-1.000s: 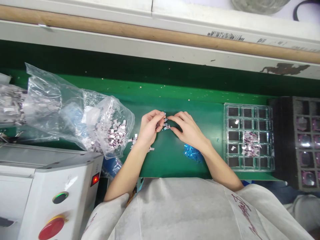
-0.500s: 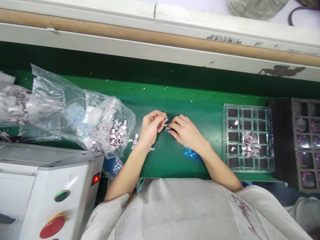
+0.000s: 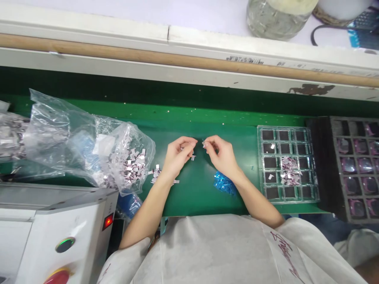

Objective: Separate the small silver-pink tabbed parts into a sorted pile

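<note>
Several small pieces (image 3: 193, 157), pale with pinkish edges, show at the curled fingers of my left hand (image 3: 177, 157), in the centre of the frame; its thumb and forefinger press together at the tips. My right hand (image 3: 221, 156), just beside it, pinches one tiny glinting part (image 3: 204, 144) between thumb and fingertips, though its outline is too small for me to read.

I judge these pieces to be very light and thin, probably stiff in the flat portion and easily bent at any narrow tab. Their shiny faces may slide under my skin, so I would hold them by the edges, with the fingertips alone and little pressure.

Green and smooth-looking, the surface (image 3: 195, 193) fills the middle of the frame. At centre left, a clear plastic bag (image 3: 148, 144) spreads around a mound of similar pieces (image 3: 134, 163). A heap of shiny blue bits (image 3: 223, 183) lies near my right forearm. At centre right stands a clear compartment tray (image 3: 259, 167), with more pieces (image 3: 290, 171) piled in its middle column; a dark foam tray (image 3: 340, 165) is beside it. A grey machine (image 3: 71, 221) occupies the lower left, and a glass jar (image 3: 280, 19) sits on the white shelf (image 3: 118, 15) at the top.
</note>
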A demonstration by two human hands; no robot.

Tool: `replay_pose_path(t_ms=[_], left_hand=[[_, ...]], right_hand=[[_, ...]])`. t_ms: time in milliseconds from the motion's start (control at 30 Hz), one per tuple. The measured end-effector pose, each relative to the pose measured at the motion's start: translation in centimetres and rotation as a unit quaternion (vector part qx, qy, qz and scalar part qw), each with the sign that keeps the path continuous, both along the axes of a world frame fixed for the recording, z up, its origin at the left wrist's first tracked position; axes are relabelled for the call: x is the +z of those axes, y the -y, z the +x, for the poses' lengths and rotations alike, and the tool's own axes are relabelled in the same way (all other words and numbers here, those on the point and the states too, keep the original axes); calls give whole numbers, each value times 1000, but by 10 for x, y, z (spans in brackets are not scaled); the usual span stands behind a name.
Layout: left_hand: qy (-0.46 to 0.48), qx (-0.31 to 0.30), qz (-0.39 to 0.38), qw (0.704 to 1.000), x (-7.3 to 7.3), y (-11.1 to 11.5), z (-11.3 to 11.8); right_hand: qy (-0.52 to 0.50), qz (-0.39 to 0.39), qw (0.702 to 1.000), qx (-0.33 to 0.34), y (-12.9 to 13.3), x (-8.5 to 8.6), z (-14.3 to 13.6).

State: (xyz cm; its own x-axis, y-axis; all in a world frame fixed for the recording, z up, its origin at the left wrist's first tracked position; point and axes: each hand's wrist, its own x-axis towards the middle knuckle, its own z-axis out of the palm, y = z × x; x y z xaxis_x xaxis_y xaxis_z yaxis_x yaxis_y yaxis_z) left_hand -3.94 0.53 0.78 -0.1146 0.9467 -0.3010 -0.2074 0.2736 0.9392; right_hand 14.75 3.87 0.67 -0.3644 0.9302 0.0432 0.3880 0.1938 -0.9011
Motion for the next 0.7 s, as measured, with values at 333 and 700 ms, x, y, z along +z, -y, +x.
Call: replay_pose_path(t_ms=[333,700], left_hand=[[-140,-44,84,986,-3,5,6],[-175,-36,81,981,-5,6,6]], right_hand=[[-149,-167,974,-26,3,2,-6],[-71,-42,995,-48,-3,0,-2]])
